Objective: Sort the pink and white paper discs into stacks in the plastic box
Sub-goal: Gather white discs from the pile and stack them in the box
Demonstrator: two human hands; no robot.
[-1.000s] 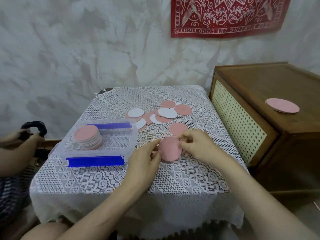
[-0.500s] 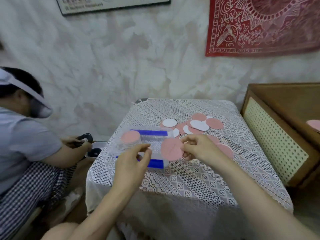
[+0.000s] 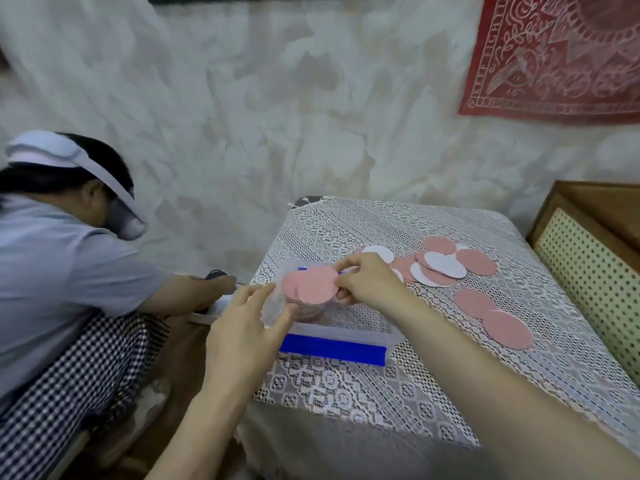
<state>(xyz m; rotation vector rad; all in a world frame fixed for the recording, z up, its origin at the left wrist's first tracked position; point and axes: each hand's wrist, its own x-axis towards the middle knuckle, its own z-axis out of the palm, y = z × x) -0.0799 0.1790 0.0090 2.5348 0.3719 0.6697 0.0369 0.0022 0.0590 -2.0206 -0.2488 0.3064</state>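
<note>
Now | pink disc (image 3: 310, 285) left of right hand (image 3: 370, 285), pinched | left hand (image 3: 242, 327) uncurled at box (image 3: 346, 332)

The plastic box (image 3: 346, 332) looks clear and glossy, its blue clip (image 3: 332, 349) opaque and smooth. The pink disc (image 3: 310, 285) is matt paper. The tablecloth (image 3: 381, 393) is white openwork lace; the cabinet (image 3: 595, 199) at right, smooth wood.

a pink disc (image 3: 310, 285) hangs over the clear plastic box (image 3: 346, 331), other discs (image 3: 445, 265) scattered nearby.
</note>
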